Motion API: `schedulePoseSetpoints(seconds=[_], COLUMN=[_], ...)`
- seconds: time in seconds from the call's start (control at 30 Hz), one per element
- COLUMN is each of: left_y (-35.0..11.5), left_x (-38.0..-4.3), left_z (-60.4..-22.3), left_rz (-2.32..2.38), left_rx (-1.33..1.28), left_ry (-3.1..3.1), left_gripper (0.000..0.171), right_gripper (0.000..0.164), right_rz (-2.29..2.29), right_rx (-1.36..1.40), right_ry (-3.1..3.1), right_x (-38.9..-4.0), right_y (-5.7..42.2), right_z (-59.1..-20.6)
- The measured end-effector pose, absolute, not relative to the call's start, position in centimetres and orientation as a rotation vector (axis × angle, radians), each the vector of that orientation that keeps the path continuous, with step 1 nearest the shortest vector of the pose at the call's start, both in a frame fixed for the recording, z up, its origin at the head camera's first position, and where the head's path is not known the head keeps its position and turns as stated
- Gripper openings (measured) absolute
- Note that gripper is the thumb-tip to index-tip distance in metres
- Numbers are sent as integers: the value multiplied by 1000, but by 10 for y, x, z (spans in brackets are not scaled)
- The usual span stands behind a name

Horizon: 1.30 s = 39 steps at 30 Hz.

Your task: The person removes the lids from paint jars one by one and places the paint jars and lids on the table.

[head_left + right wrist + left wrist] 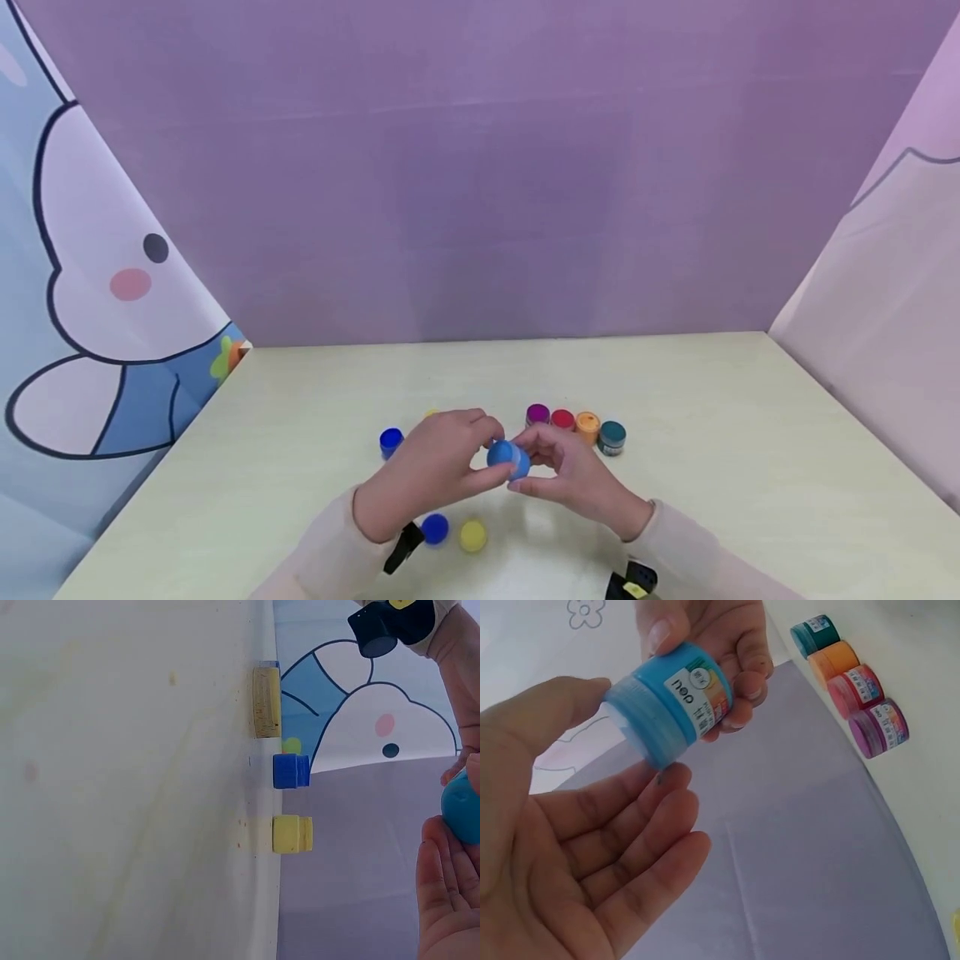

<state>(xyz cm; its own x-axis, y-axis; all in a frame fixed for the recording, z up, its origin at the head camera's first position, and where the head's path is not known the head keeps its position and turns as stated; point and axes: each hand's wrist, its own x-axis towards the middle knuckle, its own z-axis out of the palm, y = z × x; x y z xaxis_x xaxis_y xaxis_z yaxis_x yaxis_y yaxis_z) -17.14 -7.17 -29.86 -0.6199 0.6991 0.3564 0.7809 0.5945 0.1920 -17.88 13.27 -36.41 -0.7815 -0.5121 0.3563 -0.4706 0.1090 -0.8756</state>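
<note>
Both hands meet at a light blue paint jar [506,458] above the table. My left hand [446,462] pinches its lid [641,724] between the thumb and fingertips, the other fingers half bent below. My right hand [573,471] grips the jar's body from the opposite side, fingers around the printed label [697,694]. In the left wrist view the lid sits on the jar, which is tilted. Only part of the jar's rounded blue end [461,806] shows at the edge of the right wrist view.
A blue jar [391,442] and a yellow jar [292,834] stand left. Nearer lie a blue lid [435,528] and a yellow lid [473,536]. Purple [537,414], red [562,420], orange [588,427] and green [612,437] jars stand in a row behind my right hand.
</note>
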Motion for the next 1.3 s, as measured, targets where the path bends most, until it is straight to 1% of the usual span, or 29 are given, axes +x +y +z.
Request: schedulePoseSetpoints(seconds=[0.17,0.3,0.53,0.63,1.0,1.3], left_y=[-73,-77,-85,-85,-84,-81], left_x=[-171,-172,-178,-179,-177,-176], left_z=[-298,-296,-290,-291,-293,-293], left_rz=[-502,-540,-668,-661,-614,-644], left_rx=[-1216,-1266,-1568,-1640,-1639,-1537], left_ry=[-2563,-2480,-2377,-2370,-2385,-2490], left_gripper=[31,35,36,37,30,27], right_gripper=[32,32,33,33,34,33], right_rz=[-1801,-1807,-1821,-1831,-1820,-1795], right_rx=[-1010,-990,-980,-959,-931,-1000], right_ry=[2316,2295,2271,2262,2239,2266], right_x=[-178,-178,-177,-177,-176,-179], right_y=[132,132,131,132,132,134], right_z=[-363,-362,-356,-358,-361,-362])
